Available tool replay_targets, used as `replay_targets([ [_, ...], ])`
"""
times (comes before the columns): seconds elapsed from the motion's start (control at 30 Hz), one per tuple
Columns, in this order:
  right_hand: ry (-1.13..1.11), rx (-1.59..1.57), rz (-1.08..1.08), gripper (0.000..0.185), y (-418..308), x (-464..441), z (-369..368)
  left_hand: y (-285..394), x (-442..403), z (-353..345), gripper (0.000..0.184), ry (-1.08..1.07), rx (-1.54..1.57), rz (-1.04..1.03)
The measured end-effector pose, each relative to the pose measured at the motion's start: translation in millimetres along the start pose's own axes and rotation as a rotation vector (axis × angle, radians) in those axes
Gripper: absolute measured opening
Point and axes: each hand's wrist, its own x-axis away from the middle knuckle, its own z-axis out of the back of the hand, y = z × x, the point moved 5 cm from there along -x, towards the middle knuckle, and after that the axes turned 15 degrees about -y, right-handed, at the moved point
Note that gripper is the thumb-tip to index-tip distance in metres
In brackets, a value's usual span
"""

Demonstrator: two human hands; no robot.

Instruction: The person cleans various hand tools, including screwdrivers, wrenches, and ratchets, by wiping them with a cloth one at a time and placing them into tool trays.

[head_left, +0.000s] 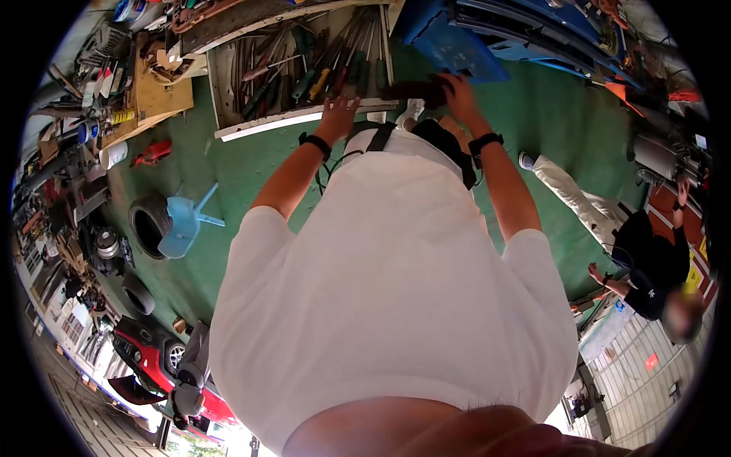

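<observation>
Green floor [251, 164] lies below — left hand [339, 119] spread at the tool drawer's lip [278, 127], right hand [459, 95] gripping a dark object [422, 93]; this handling step seemingly wants steadiness.

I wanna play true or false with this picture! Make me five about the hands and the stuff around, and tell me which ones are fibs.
1. The right hand is holding a dark object. True.

2. The left hand is up in the air, far from the drawer. False: it is at the drawer's front edge.

3. The drawer is full of toy animals. False: it holds lots of long tools.

4. The plastic stool is bright yellow. False: it is light blue.

5. A red car is in the picture. True.
</observation>
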Motion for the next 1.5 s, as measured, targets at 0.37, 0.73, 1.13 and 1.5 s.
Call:
replay_targets([
  [0.37, -0.237, -0.264, 0.382, 0.033, -116, -41, -36, 4, 11, 47, 0.074, 0.187, 0.197, -0.032],
  [0.73, -0.46, -0.33, 0.555, 0.038, -190, -19, -42, -19, 90, 34, 0.049, 0.822, 0.966, 0.202],
  [1.13, -0.324, -0.29, 0.289, 0.048, -73, 12, -100, -11, 67, 23, 0.049, 0.584, 0.67, 0.159],
  [1.5, -0.254, 0.104, 0.228, 0.061, -112, -16, -147, -38, 36, -6, 0.038, 0.338, 0.672, -0.076],
])
